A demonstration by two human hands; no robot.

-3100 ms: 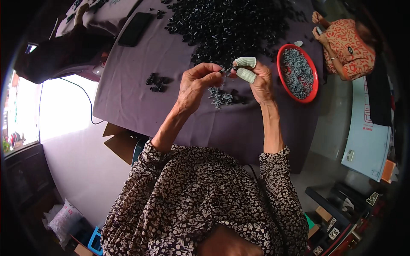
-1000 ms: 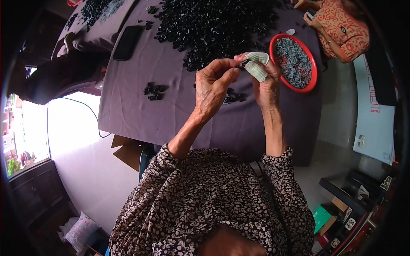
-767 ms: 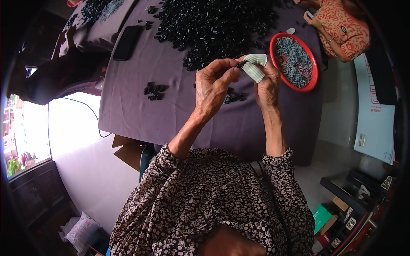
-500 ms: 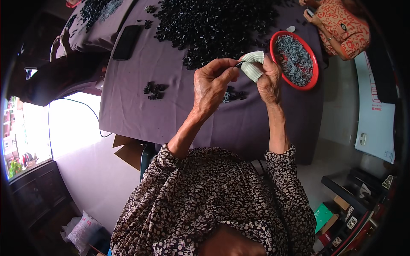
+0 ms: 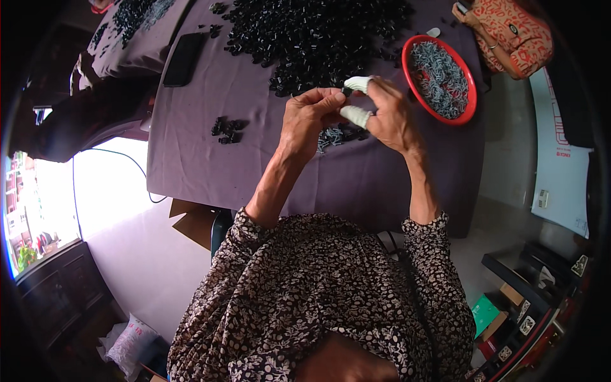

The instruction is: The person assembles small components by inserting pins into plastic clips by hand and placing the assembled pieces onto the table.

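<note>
At the far left a bright window (image 5: 38, 210) glares above a dark wooden cabinet (image 5: 57, 293), and a white printed sack (image 5: 130, 337) lies on the floor below it. A long table covered in a dull purple cloth (image 5: 197, 165) runs away from the person, with a flap of brown cardboard (image 5: 191, 219) showing under its near edge. On the cloth, toward the left, lies a flat black phone (image 5: 184, 58), and nearer the person sits a small cluster of black plastic pieces (image 5: 227, 129). Beyond that spreads a large heap of small black plastic parts (image 5: 318, 35) across the far middle of the table. The left hand (image 5: 309, 121) is raised above the cloth with its fingers curled in a pinch, meeting the right hand (image 5: 388, 118) just beside it; between the two sets of fingertips is a tiny dark part (image 5: 344, 92), too small to make out further. The right hand's thumb and forefinger wear pale green finger cots (image 5: 356, 116) and are closed on that part. Beneath the hands lies a little pile of dark grey pieces (image 5: 337, 135). To the right stands a round red plastic tray (image 5: 468, 83) filled with small grey metal bits. Further right, another person's orange patterned sleeve (image 5: 515, 35) shows at the table's corner, and a large white sheet (image 5: 563, 172) lies on the floor.
</note>
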